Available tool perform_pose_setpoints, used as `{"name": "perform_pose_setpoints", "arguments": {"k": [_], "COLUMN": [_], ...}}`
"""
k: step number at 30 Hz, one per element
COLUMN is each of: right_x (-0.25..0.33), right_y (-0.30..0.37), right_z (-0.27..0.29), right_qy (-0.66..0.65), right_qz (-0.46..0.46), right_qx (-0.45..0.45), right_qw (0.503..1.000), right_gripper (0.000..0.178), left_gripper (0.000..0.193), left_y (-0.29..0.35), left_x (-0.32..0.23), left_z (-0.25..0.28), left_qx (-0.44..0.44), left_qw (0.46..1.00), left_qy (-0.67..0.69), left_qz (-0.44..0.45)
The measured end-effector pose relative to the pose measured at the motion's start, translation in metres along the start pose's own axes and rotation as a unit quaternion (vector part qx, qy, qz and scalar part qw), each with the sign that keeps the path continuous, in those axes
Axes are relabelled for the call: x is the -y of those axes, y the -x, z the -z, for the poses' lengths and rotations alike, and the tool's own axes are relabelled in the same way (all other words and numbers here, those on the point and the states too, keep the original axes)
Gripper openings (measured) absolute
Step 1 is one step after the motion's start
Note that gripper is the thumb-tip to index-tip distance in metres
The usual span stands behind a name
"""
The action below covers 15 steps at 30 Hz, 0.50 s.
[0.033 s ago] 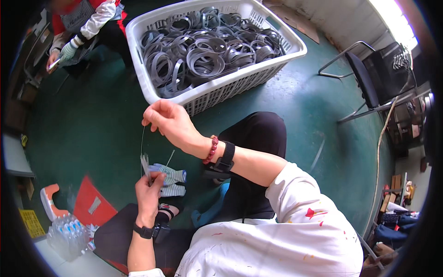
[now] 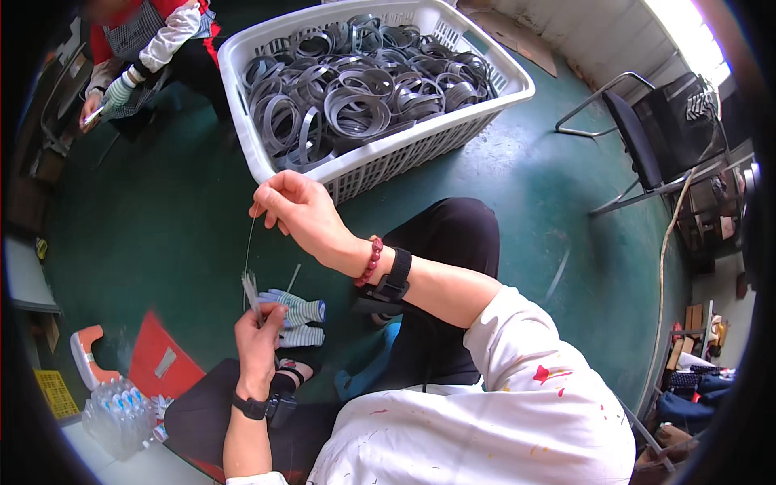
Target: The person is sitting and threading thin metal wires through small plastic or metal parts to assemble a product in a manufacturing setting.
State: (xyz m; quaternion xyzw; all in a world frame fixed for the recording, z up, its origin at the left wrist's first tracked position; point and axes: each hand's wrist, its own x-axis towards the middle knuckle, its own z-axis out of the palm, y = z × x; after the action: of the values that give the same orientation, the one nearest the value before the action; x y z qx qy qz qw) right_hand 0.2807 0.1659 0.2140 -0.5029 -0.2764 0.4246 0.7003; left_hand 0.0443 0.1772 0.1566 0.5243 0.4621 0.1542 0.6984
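Observation:
My left hand (image 2: 259,330) is closed around a small bundle of thin, clear strips (image 2: 250,289), whose tips stick up above the thumb. Higher up, in front of the basket's near corner, my right hand (image 2: 301,212) pinches the top end of a fine strand (image 2: 248,242). The strand bows down to the bundle; whether it is wire or thread I cannot tell. Just beyond my left hand, striped knit gloves (image 2: 303,310) lie on the green floor.
A white plastic basket (image 2: 236,90) full of dark grey rings (image 2: 353,132) stands ahead. A co-worker's gloved hand (image 2: 120,90) is at the far left. Plastic bottles (image 2: 121,408) and a red sheet (image 2: 158,360) lie at the lower left. A black chair (image 2: 634,133) stands right.

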Motion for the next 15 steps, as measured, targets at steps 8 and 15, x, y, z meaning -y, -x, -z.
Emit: {"name": "perform_pose_setpoints", "arguments": {"k": [8,15], "right_x": [-0.021,-0.033], "right_y": [0.018,0.021], "right_z": [-0.002,-0.001], "right_qy": [0.074,0.142], "right_qz": [-0.128,-0.103], "right_qx": [0.174,0.186], "right_qw": [0.974,0.967], "right_gripper": [0.016,0.016], "left_gripper": [0.015,0.009], "left_y": [-0.023,-0.015], "left_x": [-0.004,-0.013], "left_z": [0.012,0.002], "left_qx": [0.0,0.05], "left_qw": [0.99,0.979], "left_qy": [0.141,0.197], "left_qz": [-0.003,-0.013]}}
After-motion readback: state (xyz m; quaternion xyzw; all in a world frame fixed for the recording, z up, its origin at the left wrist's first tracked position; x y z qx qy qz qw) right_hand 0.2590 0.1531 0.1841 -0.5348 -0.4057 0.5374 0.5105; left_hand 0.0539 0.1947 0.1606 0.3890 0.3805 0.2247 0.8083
